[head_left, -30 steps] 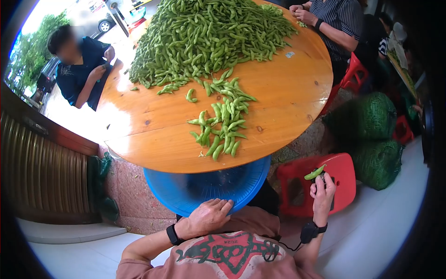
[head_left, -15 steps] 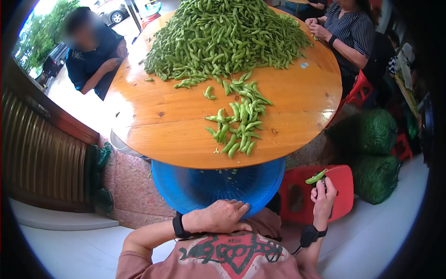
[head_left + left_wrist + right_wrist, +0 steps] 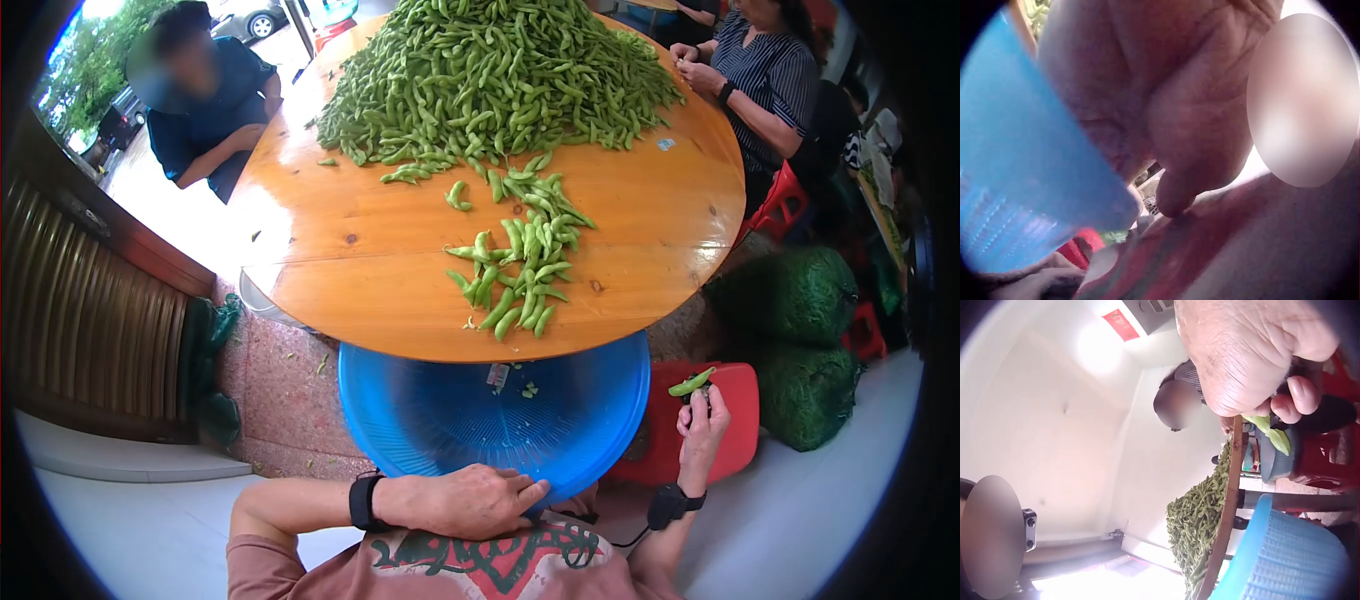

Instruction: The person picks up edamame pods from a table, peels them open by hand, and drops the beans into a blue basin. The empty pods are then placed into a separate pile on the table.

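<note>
In the head view, the left hand (image 3: 478,500) lies at the near rim of a blue basket (image 3: 390,440), low in front of the shirt. From the left wrist view, the basket wall (image 3: 1016,144) covers its fingers while the thumb stays on the outer side, so the hand grips the rim. The right hand (image 3: 705,430) is raised beside a red stool, holding a green pod (image 3: 691,382) and a small dark object. That pod (image 3: 1277,439) also shows below the curled fingers of the right hand (image 3: 1254,356). A small label and green bits lie in the basket.
A large heap of pods (image 3: 490,80) covers the back of the round wooden table (image 3: 370,300), with a smaller group (image 3: 520,270) near its front edge. The red stool (image 3: 735,440) and green net sacks (image 3: 800,390) stand right. People sit at both sides.
The basket shows more of its inside and sits farther right in the head view, the left hand still at its rim. The right hand keeps the pod raised. The table has shifted rightward in view.
</note>
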Available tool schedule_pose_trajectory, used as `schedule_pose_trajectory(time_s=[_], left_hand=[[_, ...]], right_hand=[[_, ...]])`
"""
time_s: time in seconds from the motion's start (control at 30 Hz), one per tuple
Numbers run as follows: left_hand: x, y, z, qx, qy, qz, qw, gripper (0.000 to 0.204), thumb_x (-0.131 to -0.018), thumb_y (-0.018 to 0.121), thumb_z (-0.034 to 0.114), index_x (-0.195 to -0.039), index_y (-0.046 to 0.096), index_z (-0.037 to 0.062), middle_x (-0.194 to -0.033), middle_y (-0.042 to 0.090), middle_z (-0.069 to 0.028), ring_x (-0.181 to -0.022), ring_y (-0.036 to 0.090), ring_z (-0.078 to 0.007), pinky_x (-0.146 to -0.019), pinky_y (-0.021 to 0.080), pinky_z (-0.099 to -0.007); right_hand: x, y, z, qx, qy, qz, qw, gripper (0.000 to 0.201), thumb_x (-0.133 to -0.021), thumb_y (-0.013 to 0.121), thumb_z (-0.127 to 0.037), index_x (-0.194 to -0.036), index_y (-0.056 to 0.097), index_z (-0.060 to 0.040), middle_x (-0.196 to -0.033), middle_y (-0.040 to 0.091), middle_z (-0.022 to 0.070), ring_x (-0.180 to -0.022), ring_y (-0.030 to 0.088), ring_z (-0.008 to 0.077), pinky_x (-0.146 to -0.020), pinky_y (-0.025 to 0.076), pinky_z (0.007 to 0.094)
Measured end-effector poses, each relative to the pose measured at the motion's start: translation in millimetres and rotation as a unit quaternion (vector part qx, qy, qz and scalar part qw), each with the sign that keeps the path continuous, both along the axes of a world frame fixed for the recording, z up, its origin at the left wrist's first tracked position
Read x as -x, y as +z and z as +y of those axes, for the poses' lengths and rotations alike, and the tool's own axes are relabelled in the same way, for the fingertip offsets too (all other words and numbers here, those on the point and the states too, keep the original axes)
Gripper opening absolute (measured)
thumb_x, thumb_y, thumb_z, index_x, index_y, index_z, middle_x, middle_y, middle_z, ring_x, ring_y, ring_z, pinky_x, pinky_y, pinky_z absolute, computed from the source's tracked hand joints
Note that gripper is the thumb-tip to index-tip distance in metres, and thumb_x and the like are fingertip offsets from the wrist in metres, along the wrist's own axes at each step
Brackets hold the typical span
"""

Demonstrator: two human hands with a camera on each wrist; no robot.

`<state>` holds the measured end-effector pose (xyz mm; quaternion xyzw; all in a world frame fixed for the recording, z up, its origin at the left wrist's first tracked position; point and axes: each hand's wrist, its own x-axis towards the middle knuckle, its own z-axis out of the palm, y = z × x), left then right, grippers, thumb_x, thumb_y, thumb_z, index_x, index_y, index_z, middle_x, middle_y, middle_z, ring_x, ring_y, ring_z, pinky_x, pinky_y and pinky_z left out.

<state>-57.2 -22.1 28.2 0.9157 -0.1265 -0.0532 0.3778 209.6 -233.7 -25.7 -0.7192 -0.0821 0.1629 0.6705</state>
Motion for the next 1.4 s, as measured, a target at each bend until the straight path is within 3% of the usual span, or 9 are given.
schedule_pose_trajectory(time_s=[0.13, 0.47, 0.67, 0.77, 0.87, 0.93, 1.0, 1.13, 1.4], left_hand=[[-15.4, 16.2, 46.0, 0.041, -0.003, -0.006, 0.999, 0.038, -0.089, 0.068, 0.020, -0.117, 0.060, -0.0030, -0.098, 0.066, -0.0145, -0.085, 0.068, -0.0325, -0.073, 0.058, -0.0443], [-88.2, 20.1, 120.1, -0.194, 0.349, -0.035, 0.916, 0.016, -0.087, 0.067, 0.013, -0.097, 0.060, 0.0019, -0.088, 0.062, -0.0169, -0.081, 0.063, -0.0383, -0.070, 0.053, -0.0479], [-75.2, 18.5, 115.0, -0.140, 0.359, -0.119, 0.915, 0.018, -0.086, 0.068, 0.008, -0.102, 0.062, 0.0017, -0.091, 0.060, -0.0157, -0.077, 0.062, -0.0365, -0.071, 0.050, -0.0443], [-68.5, 16.3, 112.5, -0.100, 0.395, -0.162, 0.899, 0.018, -0.084, 0.071, 0.005, -0.100, 0.062, 0.0025, -0.085, 0.057, -0.0121, -0.071, 0.060, -0.0267, -0.065, 0.050, -0.0374], [-62.5, 26.3, 106.4, -0.056, 0.423, -0.187, 0.885, 0.019, -0.082, 0.073, 0.002, -0.098, 0.062, 0.0027, -0.081, 0.055, -0.0097, -0.067, 0.058, -0.0194, -0.059, 0.048, -0.0314], [-59.7, 31.2, 104.2, -0.061, 0.426, -0.210, 0.878, 0.017, -0.085, 0.073, 0.002, -0.098, 0.062, 0.0024, -0.081, 0.059, -0.0049, -0.063, 0.056, -0.0137, -0.056, 0.047, -0.0277], [-56.5, 38.6, 96.2, 0.216, 0.401, -0.060, 0.888, 0.011, -0.091, 0.072, 0.004, -0.097, 0.063, 0.0019, -0.087, 0.064, -0.0015, -0.063, 0.056, -0.0088, -0.056, 0.048, -0.0246], [-68.7, 27.3, 72.9, 0.510, 0.336, 0.045, 0.790, 0.007, -0.095, 0.068, 0.005, -0.097, 0.064, 0.0011, -0.082, 0.065, -0.0035, -0.066, 0.060, -0.0076, -0.056, 0.052, -0.0223], [-71.4, 7.2, 75.8, 0.544, 0.333, 0.049, 0.769, 0.012, -0.091, 0.073, 0.004, -0.092, 0.061, 0.0022, -0.081, 0.064, -0.0019, -0.066, 0.059, -0.0058, -0.054, 0.049, -0.0208]], right_hand=[[-8.1, -1.5, -9.4, -0.015, -0.020, -0.009, 1.000, 0.015, -0.100, 0.054, -0.008, -0.085, 0.050, -0.0062, -0.074, 0.045, -0.0031, -0.056, 0.040, 0.0030, -0.044, 0.028, 0.0200], [-24.9, -43.3, -30.3, 0.161, -0.031, -0.080, 0.983, 0.014, -0.096, 0.057, -0.009, -0.084, 0.055, -0.0029, -0.062, 0.050, 0.0005, -0.053, 0.048, 0.0055, -0.046, 0.037, 0.0256], [-31.5, -49.9, -30.2, 0.357, 0.032, -0.222, 0.907, 0.007, -0.088, 0.059, -0.002, -0.092, 0.060, 0.0035, -0.086, 0.065, 0.0252, -0.080, 0.061, 0.0479, -0.069, 0.049, 0.0466], [-29.8, -57.0, -30.4, 0.526, 0.122, -0.295, 0.788, 0.024, -0.087, 0.058, -0.001, -0.110, 0.063, 0.0031, -0.102, 0.065, 0.0275, -0.093, 0.064, 0.0446, -0.077, 0.051, 0.0509], [-23.8, -14.9, -3.5, 0.391, 0.094, -0.317, 0.859, 0.022, -0.087, 0.058, -0.001, -0.108, 0.064, 0.0031, -0.095, 0.066, 0.0278, -0.089, 0.064, 0.0459, -0.076, 0.052, 0.0468], [-10.8, 21.7, 21.5, 0.299, 0.093, -0.308, 0.898, 0.015, -0.090, 0.058, -0.004, -0.103, 0.065, 0.0013, -0.077, 0.065, 0.0168, -0.068, 0.066, 0.0317, -0.064, 0.052, 0.0378], [12.7, 61.6, 52.7, 0.097, 0.113, -0.091, 0.985, 0.009, -0.094, 0.059, -0.007, -0.098, 0.065, -0.0014, -0.067, 0.057, 0.0022, -0.056, 0.056, 0.0106, -0.052, 0.045, 0.0269], [46.5, 82.2, 108.1, -0.009, 0.285, -0.033, 0.958, 0.010, -0.097, 0.059, -0.010, -0.098, 0.064, -0.0012, -0.070, 0.053, -0.0036, -0.058, 0.050, 0.0020, -0.050, 0.040, 0.0212], [60.4, 75.7, 135.4, -0.088, 0.354, 0.143, 0.920, 0.009, -0.099, 0.058, -0.006, -0.098, 0.061, 0.0028, -0.075, 0.048, -0.0026, -0.059, 0.049, 0.0028, -0.050, 0.040, 0.0207]])
